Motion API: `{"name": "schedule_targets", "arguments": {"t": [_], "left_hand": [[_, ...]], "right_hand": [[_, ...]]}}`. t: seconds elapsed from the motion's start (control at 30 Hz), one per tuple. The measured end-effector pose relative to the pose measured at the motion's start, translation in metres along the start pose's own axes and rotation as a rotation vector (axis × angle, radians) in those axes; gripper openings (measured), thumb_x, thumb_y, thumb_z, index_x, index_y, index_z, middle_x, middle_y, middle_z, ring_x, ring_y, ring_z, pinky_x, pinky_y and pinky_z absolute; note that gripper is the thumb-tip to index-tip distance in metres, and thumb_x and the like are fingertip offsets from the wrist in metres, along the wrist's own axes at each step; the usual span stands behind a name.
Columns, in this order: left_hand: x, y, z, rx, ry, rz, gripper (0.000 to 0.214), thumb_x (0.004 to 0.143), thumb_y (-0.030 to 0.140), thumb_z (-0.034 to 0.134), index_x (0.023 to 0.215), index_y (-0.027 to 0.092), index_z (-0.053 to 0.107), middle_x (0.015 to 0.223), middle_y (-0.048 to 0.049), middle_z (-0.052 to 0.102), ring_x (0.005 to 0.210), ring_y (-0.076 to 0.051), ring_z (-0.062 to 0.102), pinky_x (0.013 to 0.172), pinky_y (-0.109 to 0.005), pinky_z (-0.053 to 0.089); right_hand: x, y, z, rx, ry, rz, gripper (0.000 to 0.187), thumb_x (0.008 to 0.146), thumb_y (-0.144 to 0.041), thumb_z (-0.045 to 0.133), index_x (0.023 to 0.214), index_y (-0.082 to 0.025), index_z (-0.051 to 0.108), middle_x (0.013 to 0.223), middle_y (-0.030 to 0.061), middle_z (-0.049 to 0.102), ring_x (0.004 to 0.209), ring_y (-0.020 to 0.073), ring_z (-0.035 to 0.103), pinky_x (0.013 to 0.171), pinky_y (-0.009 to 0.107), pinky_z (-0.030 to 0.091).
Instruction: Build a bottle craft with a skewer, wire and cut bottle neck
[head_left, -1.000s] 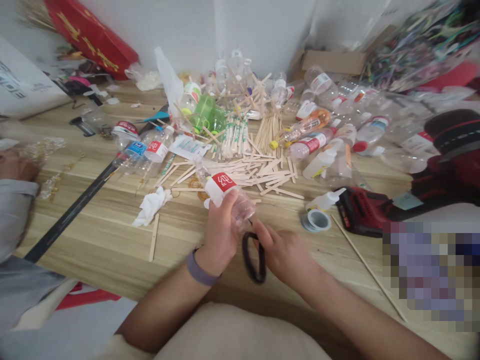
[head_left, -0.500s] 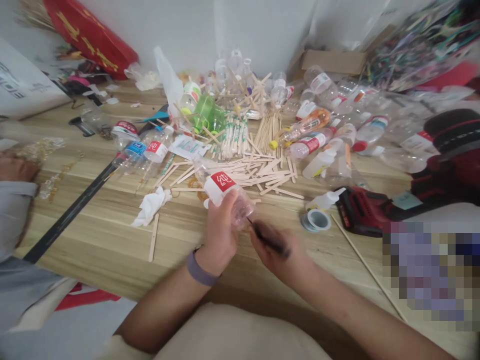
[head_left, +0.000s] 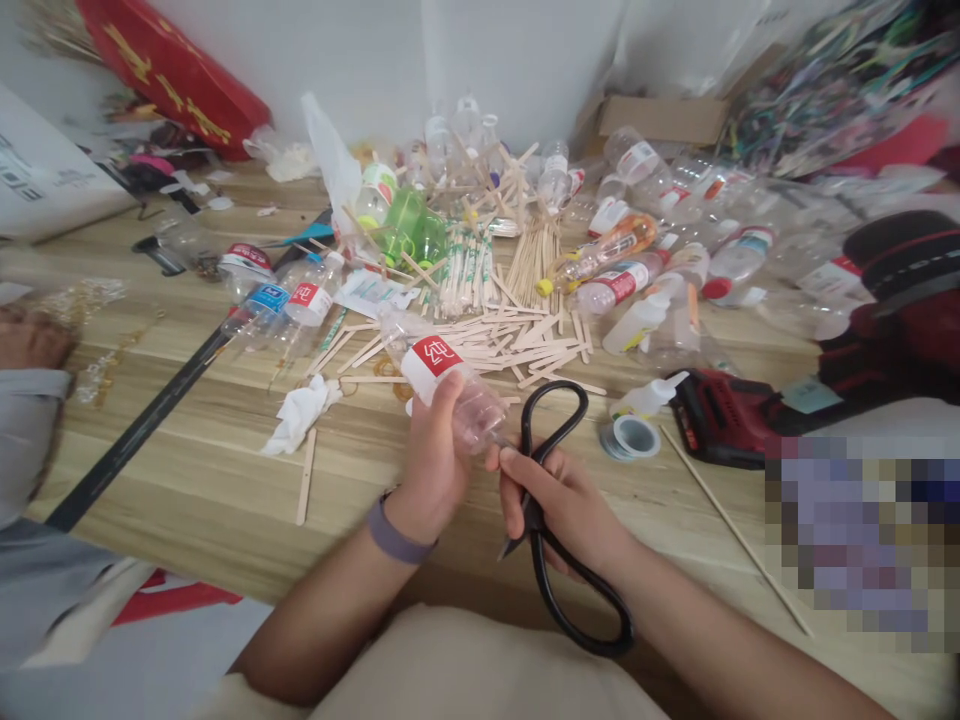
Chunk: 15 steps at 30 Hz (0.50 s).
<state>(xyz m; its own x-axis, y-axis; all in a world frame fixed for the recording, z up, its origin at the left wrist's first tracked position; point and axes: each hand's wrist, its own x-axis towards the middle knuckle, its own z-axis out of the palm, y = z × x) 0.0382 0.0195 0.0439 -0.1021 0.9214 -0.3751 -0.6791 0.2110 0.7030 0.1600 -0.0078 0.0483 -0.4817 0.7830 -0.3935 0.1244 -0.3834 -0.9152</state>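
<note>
My left hand is wrapped round a clear plastic bottle with a red and white label, held tilted above the table. Its base points toward my right hand, which grips a pair of black-handled scissors near the pivot. The scissors are spread apart. One blade reaches to the bottle's base, though I cannot tell whether its tip is inside the plastic; the other blade points down and to the left. Behind the bottle lies a heap of flat wooden sticks.
A glue bottle and a roll of tape lie right of my hands, beside a red and black power tool. Crumpled tissue is on the left. Many plastic bottles crowd the back. Another person's hand rests at far left.
The scissors, blurred and seen edge-on before, have swung open, their two handle loops now apart. My right hand has turned on them. The bottle has shifted slightly left.
</note>
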Motion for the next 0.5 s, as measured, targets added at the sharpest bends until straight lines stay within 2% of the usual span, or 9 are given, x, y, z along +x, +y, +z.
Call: {"name": "schedule_targets", "arguments": {"t": [0.13, 0.23, 0.33, 0.4, 0.5], "left_hand": [[0.0001, 0.0049, -0.0029, -0.02, -0.127, -0.029, 0.053, 0.064, 0.061, 0.076, 0.088, 0.017, 0.058, 0.07, -0.0039, 0.063, 0.047, -0.013, 0.053, 0.032, -0.023, 0.029], [0.0006, 0.0083, -0.0054, -0.02, -0.168, -0.042, 0.054, 0.062, 0.053, 0.08, 0.096, 0.018, 0.058, 0.08, -0.0066, 0.068, 0.054, -0.016, 0.061, 0.033, -0.022, 0.034], [0.0012, 0.0079, -0.0064, 0.012, -0.154, -0.032, 0.061, 0.059, 0.05, 0.084, 0.103, 0.019, 0.056, 0.084, -0.0053, 0.07, 0.055, -0.016, 0.062, 0.032, -0.021, 0.033], [0.0011, 0.0055, -0.0057, 0.027, -0.122, -0.01, 0.063, 0.059, 0.052, 0.084, 0.103, 0.019, 0.055, 0.08, -0.0027, 0.068, 0.056, -0.015, 0.062, 0.035, -0.02, 0.034], [0.0002, 0.0008, -0.0026, 0.028, -0.07, 0.07, 0.052, 0.064, 0.044, 0.083, 0.1, 0.019, 0.054, 0.076, 0.001, 0.065, 0.06, -0.013, 0.062, 0.047, -0.022, 0.042]], "right_hand": [[-0.004, 0.0025, 0.0006, 0.109, 0.006, 0.019, 0.055, 0.083, -0.066, 0.049, 0.103, -0.016, 0.059, 0.046, -0.0071, 0.056, 0.021, 0.0061, 0.031, 0.022, 0.016, 0.022], [-0.0051, 0.0056, 0.003, 0.107, 0.035, 0.007, 0.052, 0.086, -0.064, 0.048, 0.104, -0.016, 0.059, 0.048, -0.0063, 0.058, 0.021, 0.0062, 0.032, 0.022, 0.017, 0.023], [-0.0034, 0.0079, 0.0062, -0.115, 0.089, -0.045, 0.05, 0.093, -0.058, 0.032, 0.101, -0.017, 0.06, 0.049, -0.0043, 0.06, 0.022, 0.0087, 0.033, 0.023, 0.021, 0.026], [-0.0018, 0.0083, 0.0073, -0.263, 0.132, -0.099, 0.051, 0.096, -0.053, 0.026, 0.086, -0.017, 0.062, 0.048, -0.0018, 0.059, 0.025, 0.0104, 0.038, 0.027, 0.023, 0.031], [-0.0003, 0.0079, 0.0046, -0.416, 0.222, -0.2, 0.042, 0.095, -0.041, 0.036, 0.072, -0.018, 0.063, 0.055, 0.005, 0.064, 0.045, 0.0148, 0.056, 0.047, 0.024, 0.043]]}}
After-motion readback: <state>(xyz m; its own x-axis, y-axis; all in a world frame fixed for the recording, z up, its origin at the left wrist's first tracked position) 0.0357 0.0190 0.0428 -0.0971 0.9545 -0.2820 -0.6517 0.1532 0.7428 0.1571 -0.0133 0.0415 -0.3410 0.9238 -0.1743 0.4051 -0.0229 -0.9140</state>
